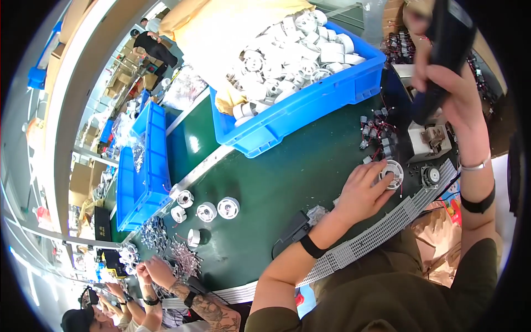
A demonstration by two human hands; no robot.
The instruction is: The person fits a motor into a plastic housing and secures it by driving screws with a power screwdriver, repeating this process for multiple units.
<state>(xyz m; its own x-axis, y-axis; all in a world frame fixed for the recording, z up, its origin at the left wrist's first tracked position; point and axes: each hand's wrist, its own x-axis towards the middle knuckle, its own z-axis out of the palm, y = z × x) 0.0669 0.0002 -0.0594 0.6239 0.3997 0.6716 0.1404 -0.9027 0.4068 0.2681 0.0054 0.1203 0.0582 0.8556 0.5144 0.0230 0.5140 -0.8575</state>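
My left hand [362,191] is closed on a round white plastic housing [396,185], pressing it to the green table with the fingertips at its rim and inside. Up at the right, my right hand [451,91] grips a black electric screwdriver [452,41], blurred and close to the camera; its bit cannot be made out. A small round speaker [430,176] with a dark frame lies to the right of the housing. Small parts with red wires [376,133] are heaped just beyond my left hand. Beside them stands a white metal box-like device [428,141].
A large blue bin [287,133] heaped with white housings fills the far side. Another blue bin [145,177] stands left. Several white housings [206,212] sit at mid-left. A co-worker's hands [157,271] work near wire piles [185,259]. A perforated white strip [359,252] runs along the near edge.
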